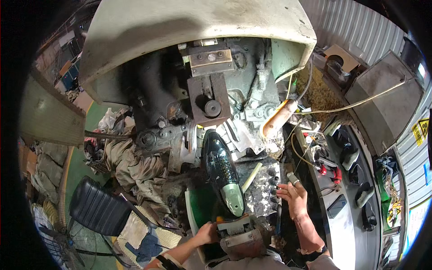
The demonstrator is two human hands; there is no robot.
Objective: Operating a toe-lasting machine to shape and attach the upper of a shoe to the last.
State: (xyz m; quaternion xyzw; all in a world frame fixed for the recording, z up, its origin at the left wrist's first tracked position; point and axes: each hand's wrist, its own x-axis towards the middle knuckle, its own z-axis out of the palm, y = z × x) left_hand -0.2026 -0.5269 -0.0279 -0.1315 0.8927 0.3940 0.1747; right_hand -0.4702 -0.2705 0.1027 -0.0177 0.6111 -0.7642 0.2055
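A glossy dark shoe upper on a green last [220, 168] lies sole up, toe against the machine's metal plates [236, 135], its bare green heel end towards me. Close to that heel end sits a worn metal block [236, 236] at the front of the machine. My left hand [207, 234] is closed at the block's left side; what its fingers grip is hidden. To the right of the shoe, my right hand [294, 200] is open, fingers stretched leftward beside dark knobs. A small pale cylindrical piece [293, 178] shows just above its fingers; I cannot tell whether they touch.
A big cream machine hood [202, 20] overhangs the work. An orange-white lamp [279, 119] hangs at the right. Beyond my right arm, a narrow bench [339, 234] holds a phone [336, 205] and dark shoe uppers [355, 173]. A black chair [99, 204] stands at the left.
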